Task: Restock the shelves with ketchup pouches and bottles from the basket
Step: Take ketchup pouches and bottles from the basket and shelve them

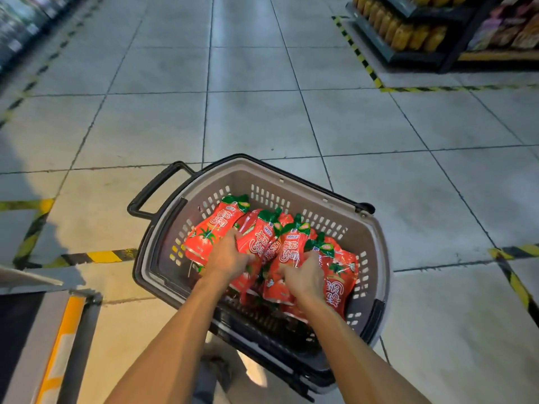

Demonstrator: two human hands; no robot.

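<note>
Both arms reach down into grey plastic basket (326,196); left hand (226,256) and right hand (304,277) each grip red ketchup pouches (210,231), fingers curled.

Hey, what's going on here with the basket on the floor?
A person is reaching both hands into a grey shopping basket on the tiled aisle floor. The left hand and right hand are each gripping red ketchup pouches from the pile inside. Nothing has been lifted out yet; a shelf of yellow bottles stands far right.
</note>
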